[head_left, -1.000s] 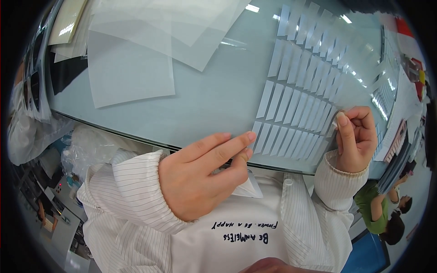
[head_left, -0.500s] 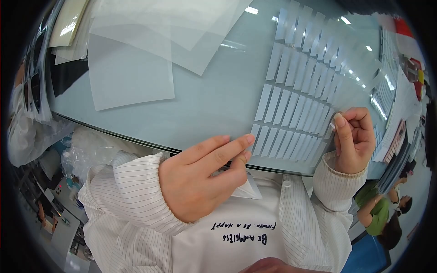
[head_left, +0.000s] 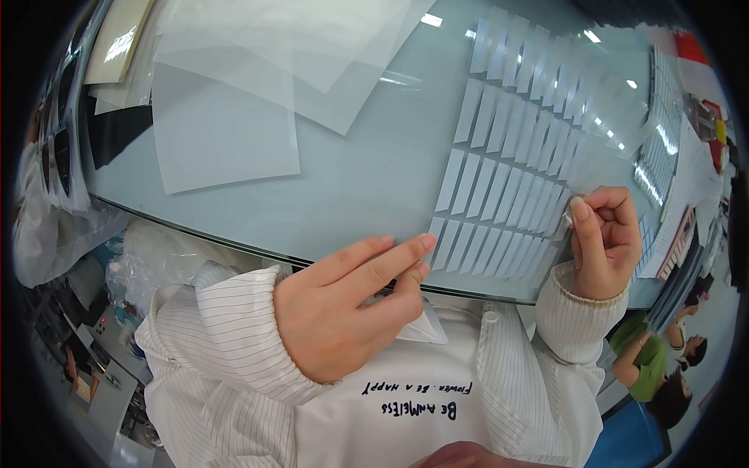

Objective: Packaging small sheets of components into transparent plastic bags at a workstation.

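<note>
A clear sheet bearing several rows of narrow pale strips (head_left: 494,191) lies on the glass-topped table (head_left: 374,179). My left hand (head_left: 343,304) rests over the near table edge, palm down and open. Its fingers are stretched out, and the index fingertip touches or hovers just by the sheet's near left corner. At the right side of the rows, my right hand (head_left: 605,242) is closed in a pinch. A small whitish piece of film (head_left: 568,219) shows at its thumb and fingertip; where that piece ends is hard to see.
Overlapping translucent sheets (head_left: 226,125) lie at the far left, with a yellowish stack (head_left: 117,43) beside them. Papers and dark folders (head_left: 679,273) crowd the right side. Crumpled clear plastic (head_left: 160,253) sits below the left table edge. A person in green (head_left: 647,366) is further off.
Both hands keep nearly the same places. The right thumb and fingertip have shifted very slightly at the sheet's right side, and the whole view has moved a little.
</note>
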A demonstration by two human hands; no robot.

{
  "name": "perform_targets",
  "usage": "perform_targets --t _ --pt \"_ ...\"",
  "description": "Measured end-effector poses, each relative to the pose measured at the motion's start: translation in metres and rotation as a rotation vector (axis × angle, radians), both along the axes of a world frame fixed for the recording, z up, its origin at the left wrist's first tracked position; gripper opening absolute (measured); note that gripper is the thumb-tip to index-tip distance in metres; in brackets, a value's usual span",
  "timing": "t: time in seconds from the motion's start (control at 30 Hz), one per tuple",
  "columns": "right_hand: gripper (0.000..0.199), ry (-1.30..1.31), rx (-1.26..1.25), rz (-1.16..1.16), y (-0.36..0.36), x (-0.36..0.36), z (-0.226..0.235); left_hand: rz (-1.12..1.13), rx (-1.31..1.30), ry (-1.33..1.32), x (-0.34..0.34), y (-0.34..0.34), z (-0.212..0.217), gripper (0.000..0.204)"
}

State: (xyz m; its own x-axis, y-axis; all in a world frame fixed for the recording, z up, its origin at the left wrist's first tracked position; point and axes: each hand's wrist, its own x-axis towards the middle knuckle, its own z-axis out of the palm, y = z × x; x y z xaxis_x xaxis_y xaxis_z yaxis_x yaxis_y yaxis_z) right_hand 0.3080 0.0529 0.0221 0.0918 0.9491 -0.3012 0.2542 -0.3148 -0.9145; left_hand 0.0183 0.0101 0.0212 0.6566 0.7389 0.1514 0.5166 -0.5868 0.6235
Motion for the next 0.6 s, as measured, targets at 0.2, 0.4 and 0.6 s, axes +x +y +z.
perform_targets --t 0.2,0.4,0.6 --pt "0.013 0.001 -0.007 0.001 0.0001 0.0008 -0.0001 -0.012 0.018 0.000 0.0001 0.0012 -0.0013 0.011" --pt "0.013 -0.002 0.004 -0.001 0.0005 0.0000 -0.0007 -0.022 0.025 0.006 -0.0007 0.0020 -0.0010 0.012" --pt "0.013 -0.024 -0.010 -0.003 0.0009 -0.0003 0.0000 0.002 -0.012 0.008 0.0006 0.0010 0.0003 0.015"
